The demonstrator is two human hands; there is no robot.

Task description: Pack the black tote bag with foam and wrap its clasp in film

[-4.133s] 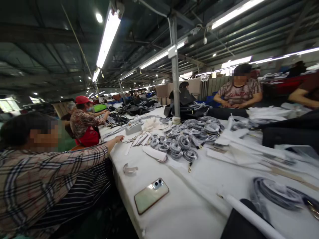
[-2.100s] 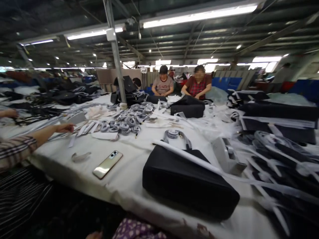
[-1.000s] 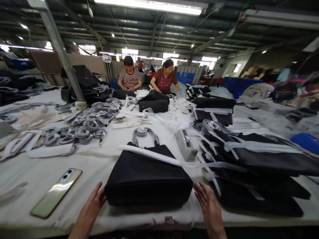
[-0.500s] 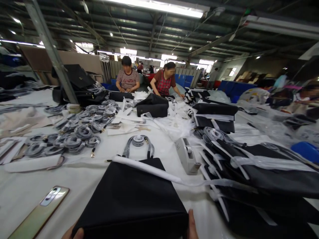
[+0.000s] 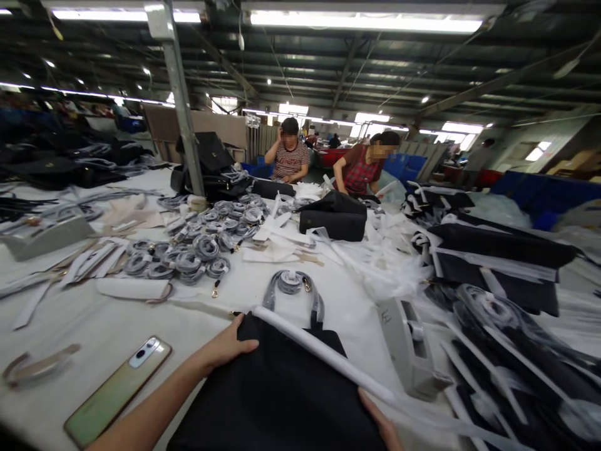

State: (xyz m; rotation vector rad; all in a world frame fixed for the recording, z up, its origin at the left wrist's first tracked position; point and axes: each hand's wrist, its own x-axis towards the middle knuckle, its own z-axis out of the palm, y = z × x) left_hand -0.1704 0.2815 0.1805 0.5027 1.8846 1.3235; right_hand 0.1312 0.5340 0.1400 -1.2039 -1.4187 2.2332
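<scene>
A black fabric bag (image 5: 282, 394) lies on the white table (image 5: 107, 332) right in front of me. A white wrapped strip (image 5: 319, 354) runs diagonally across its top, and a coiled grey strap (image 5: 291, 282) sits at its far end. My left hand (image 5: 230, 344) grips the bag's upper left corner, thumb on top. My right hand (image 5: 380, 423) rests against the bag's right edge below the white strip; only part of it shows.
A phone (image 5: 117, 391) lies left of the bag. A grey tape dispenser (image 5: 408, 347) stands to its right. Several coiled straps (image 5: 197, 250) are heaped beyond, stacked black bags (image 5: 498, 257) sit at right. Two people (image 5: 328, 163) sit across the table, beside a steel post (image 5: 183, 113).
My view swung from the left side of the table to the bag. Both hands came up to its near corners, then the left hand slid forward to the far left corner.
</scene>
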